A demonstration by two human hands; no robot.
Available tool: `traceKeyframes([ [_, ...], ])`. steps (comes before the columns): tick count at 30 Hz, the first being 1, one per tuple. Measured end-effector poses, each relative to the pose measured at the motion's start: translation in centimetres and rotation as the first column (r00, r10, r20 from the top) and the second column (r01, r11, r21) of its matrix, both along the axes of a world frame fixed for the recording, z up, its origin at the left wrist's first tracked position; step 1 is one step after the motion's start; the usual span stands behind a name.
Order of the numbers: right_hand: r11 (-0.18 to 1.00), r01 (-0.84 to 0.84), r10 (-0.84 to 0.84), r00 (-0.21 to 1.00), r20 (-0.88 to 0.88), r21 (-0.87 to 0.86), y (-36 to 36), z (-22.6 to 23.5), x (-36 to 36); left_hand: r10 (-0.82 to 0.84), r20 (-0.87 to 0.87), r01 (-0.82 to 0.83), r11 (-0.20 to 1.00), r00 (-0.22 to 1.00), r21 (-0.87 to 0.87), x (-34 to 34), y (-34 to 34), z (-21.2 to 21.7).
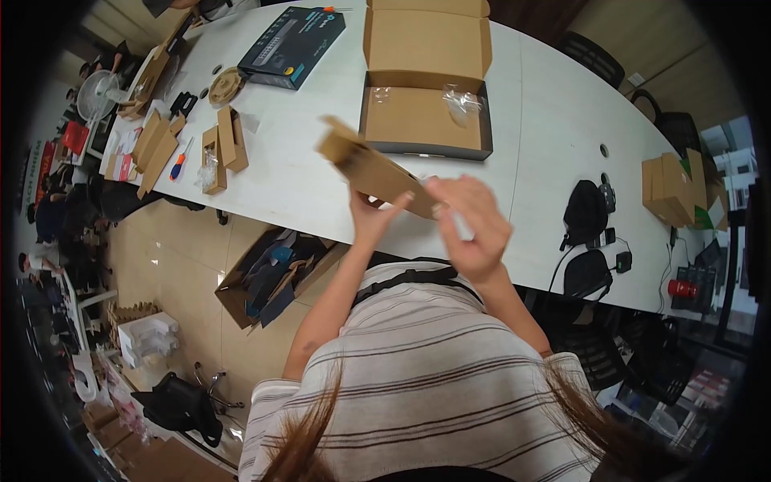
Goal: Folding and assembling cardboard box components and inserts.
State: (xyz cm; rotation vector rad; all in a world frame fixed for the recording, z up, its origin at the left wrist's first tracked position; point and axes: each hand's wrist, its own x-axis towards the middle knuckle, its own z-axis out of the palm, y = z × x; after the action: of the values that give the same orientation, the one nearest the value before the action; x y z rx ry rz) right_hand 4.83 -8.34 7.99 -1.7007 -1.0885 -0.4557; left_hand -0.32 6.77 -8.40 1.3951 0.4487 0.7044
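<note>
Above the table's near edge, my left hand [374, 218] is closed around the lower side of a narrow brown cardboard box [384, 175]. The box is tilted, its upper left end blurred, with what looks like a raised flap there. My right hand [475, 229] is at the box's lower right end, its fingers bent over that end. Motion smears these fingers, so their grip is unclear. Beyond the small box, a larger open carton [426, 112] lies on the table with its lid folded back. Clear plastic bags [461, 104] lie inside it.
On the white table [313, 177] are a dark printed box [294, 46], a cardboard ring [226, 85], a small open box [225, 149] and a screwdriver [181, 159]. A black bag [586, 213] lies right. A scrap-filled carton [277, 277] stands on the floor.
</note>
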Motion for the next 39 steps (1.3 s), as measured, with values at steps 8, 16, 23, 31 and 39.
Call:
traceKeyframes([
  [8, 0.971, 0.235, -0.219, 0.940, -0.262, 0.031, -3.8, -1.0, 3.8, -0.032, 0.106, 0.100, 0.663, 0.994, -0.742, 0.2, 4.8, 7.0],
  [16, 0.993, 0.084, -0.086, 0.996, 0.020, 0.079, 0.1, 1.5, 2.6, -0.064, 0.127, 0.141, 0.559, 0.990, -0.817, 1.0, 5.1, 8.0],
  [23, 0.981, -0.153, 0.148, 0.988, -0.053, -0.123, 0.4, 1.3, 4.1, -0.079, 0.117, 0.141, 0.567, 0.990, -0.811, 1.4, 5.0, 9.4],
  [31, 0.978, -0.189, 0.185, 0.982, -0.045, -0.085, 0.5, 1.7, 4.2, -0.149, 0.186, 0.237, 0.534, 0.971, -0.811, 1.5, 6.3, 10.3],
  [39, 0.990, -0.138, 0.138, 0.990, -0.004, -0.035, 0.7, 2.4, 3.5, -0.229, 0.139, 0.258, 0.654, 0.964, -0.711, 1.8, 6.4, 11.2],
])
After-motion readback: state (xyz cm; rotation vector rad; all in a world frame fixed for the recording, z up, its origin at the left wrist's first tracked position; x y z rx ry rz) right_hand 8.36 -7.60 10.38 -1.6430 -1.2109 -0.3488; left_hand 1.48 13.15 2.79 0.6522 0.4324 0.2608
